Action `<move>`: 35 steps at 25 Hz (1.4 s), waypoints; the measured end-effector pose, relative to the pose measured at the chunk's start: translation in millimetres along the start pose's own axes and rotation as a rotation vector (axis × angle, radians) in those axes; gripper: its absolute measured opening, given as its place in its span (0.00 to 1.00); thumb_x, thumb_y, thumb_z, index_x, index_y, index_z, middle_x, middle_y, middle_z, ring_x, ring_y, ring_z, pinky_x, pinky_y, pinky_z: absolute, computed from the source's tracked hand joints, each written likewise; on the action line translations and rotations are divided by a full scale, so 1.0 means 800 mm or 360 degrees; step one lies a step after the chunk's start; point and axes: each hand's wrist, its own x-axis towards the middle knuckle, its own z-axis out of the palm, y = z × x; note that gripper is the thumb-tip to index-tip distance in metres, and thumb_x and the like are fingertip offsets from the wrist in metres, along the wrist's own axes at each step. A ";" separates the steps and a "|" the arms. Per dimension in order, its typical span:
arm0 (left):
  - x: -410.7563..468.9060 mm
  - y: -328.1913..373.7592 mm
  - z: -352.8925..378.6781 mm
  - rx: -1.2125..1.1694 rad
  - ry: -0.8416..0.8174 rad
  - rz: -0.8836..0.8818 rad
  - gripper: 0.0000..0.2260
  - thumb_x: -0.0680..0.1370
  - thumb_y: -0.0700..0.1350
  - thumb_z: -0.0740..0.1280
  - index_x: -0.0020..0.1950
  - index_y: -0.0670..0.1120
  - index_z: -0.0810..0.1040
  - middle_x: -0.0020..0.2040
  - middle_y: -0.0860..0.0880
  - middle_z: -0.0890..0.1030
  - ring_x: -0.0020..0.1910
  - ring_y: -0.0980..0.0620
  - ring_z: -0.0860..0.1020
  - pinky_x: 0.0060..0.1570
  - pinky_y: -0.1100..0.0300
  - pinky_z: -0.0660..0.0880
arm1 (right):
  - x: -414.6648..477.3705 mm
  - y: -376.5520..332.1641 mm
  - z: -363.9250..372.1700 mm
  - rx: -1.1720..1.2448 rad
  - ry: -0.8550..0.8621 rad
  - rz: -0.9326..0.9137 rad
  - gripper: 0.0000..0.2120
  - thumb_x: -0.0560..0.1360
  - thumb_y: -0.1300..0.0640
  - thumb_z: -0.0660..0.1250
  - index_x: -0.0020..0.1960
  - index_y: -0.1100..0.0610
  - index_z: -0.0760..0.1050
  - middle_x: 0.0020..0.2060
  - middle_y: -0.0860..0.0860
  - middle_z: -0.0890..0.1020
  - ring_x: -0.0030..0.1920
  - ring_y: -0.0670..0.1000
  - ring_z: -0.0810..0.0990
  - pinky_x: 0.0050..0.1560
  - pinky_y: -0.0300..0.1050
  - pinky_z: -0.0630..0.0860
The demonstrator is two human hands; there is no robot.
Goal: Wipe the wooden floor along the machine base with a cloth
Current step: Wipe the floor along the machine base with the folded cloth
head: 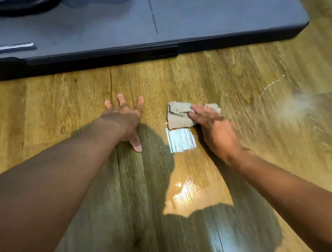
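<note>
Surveyed wooden floor (pixel 44 102) across most of the view: honey-brown planks, clear grain, glossy finish, one dark seam running away between boards. Noted a bright rectangular reflection (pixel 181 139) on the boards just on the near side of the cloth. Recorded machine base (pixel 209 7) along the top: flat matte grey slab, rounded right corner, black edge resting on the floor.

Located cloth (pixel 177 118) on the floor right of centre, near the base but apart from it. Grey, folded to a rough rectangle, rumpled, with a dark crease at its far left corner.

Found left hand (pixel 123 122) flat on the boards, fingers straight and spread, holding nothing, beside the cloth without touching. Found right hand (pixel 213 128) pressing extended fingers onto the cloth's right part, with no curl round it.

Logged a dashed line (pixel 152 9) marked on the slab and a shiny chrome bolt (pixel 7 48) at its left end. Spotted a thin white curved streak (pixel 270 86) further right; area blurred, possibly moisture.
</note>
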 end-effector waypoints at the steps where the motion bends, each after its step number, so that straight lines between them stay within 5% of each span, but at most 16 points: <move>1: -0.001 0.000 -0.001 -0.0001 0.0008 -0.0010 0.62 0.63 0.55 0.79 0.76 0.55 0.30 0.76 0.39 0.33 0.74 0.31 0.41 0.71 0.37 0.53 | -0.033 -0.011 0.002 -0.0024 -0.0042 -0.0093 0.22 0.74 0.72 0.63 0.66 0.58 0.73 0.67 0.54 0.72 0.68 0.55 0.71 0.70 0.52 0.63; 5: -0.004 -0.001 0.000 -0.0013 0.0029 0.0004 0.62 0.62 0.57 0.78 0.77 0.56 0.32 0.77 0.40 0.34 0.75 0.31 0.43 0.71 0.36 0.54 | -0.030 -0.001 -0.018 -0.0180 -0.0211 -0.0271 0.24 0.74 0.70 0.59 0.67 0.54 0.72 0.69 0.52 0.71 0.65 0.55 0.74 0.58 0.57 0.77; 9: -0.010 0.003 0.008 0.0010 0.0076 -0.0007 0.59 0.64 0.57 0.78 0.77 0.55 0.34 0.77 0.40 0.36 0.76 0.33 0.44 0.71 0.38 0.55 | 0.080 0.018 -0.025 -0.0218 -0.0151 0.0106 0.25 0.76 0.71 0.58 0.68 0.51 0.71 0.70 0.48 0.69 0.57 0.52 0.80 0.58 0.52 0.77; 12: -0.015 0.005 0.011 -0.0045 0.0084 -0.0009 0.58 0.66 0.54 0.78 0.78 0.54 0.35 0.78 0.41 0.36 0.76 0.33 0.43 0.72 0.38 0.54 | 0.031 0.003 -0.011 -0.0234 -0.0115 0.0134 0.25 0.77 0.71 0.59 0.69 0.51 0.69 0.69 0.49 0.70 0.49 0.52 0.82 0.54 0.49 0.78; 16: -0.017 0.006 0.010 -0.0061 0.0070 0.0009 0.57 0.66 0.51 0.78 0.78 0.54 0.37 0.78 0.41 0.37 0.75 0.33 0.43 0.72 0.37 0.51 | -0.152 -0.024 -0.005 -0.0102 -0.0160 -0.0201 0.32 0.66 0.76 0.62 0.68 0.58 0.70 0.69 0.55 0.71 0.68 0.55 0.70 0.68 0.53 0.66; 21: -0.021 0.010 0.009 -0.0041 0.0068 0.0050 0.53 0.69 0.51 0.76 0.78 0.55 0.37 0.78 0.41 0.38 0.75 0.32 0.44 0.72 0.35 0.52 | -0.095 -0.025 -0.029 -0.0199 -0.0258 -0.0189 0.20 0.77 0.59 0.55 0.66 0.55 0.73 0.69 0.54 0.71 0.67 0.54 0.72 0.67 0.54 0.69; 27: -0.022 -0.008 0.018 0.0043 0.0050 0.0166 0.48 0.72 0.66 0.66 0.78 0.56 0.35 0.78 0.42 0.36 0.76 0.33 0.43 0.72 0.37 0.54 | -0.033 -0.028 -0.007 -0.0230 -0.0157 0.0135 0.24 0.76 0.70 0.61 0.68 0.54 0.71 0.71 0.51 0.67 0.68 0.54 0.71 0.63 0.53 0.73; 31: -0.024 0.008 0.023 0.0045 0.0081 0.0210 0.50 0.72 0.63 0.68 0.77 0.53 0.33 0.76 0.42 0.32 0.75 0.33 0.38 0.71 0.34 0.51 | -0.162 -0.021 0.001 -0.0177 -0.0222 -0.0194 0.32 0.69 0.72 0.70 0.69 0.53 0.69 0.71 0.48 0.66 0.71 0.49 0.65 0.69 0.50 0.66; 35: -0.014 0.034 0.001 -0.0157 -0.0016 0.0108 0.55 0.69 0.59 0.74 0.76 0.55 0.32 0.76 0.39 0.32 0.74 0.32 0.38 0.70 0.32 0.51 | -0.098 0.002 -0.023 -0.0117 -0.0206 -0.0468 0.21 0.71 0.68 0.71 0.62 0.55 0.77 0.64 0.52 0.76 0.63 0.51 0.76 0.65 0.53 0.71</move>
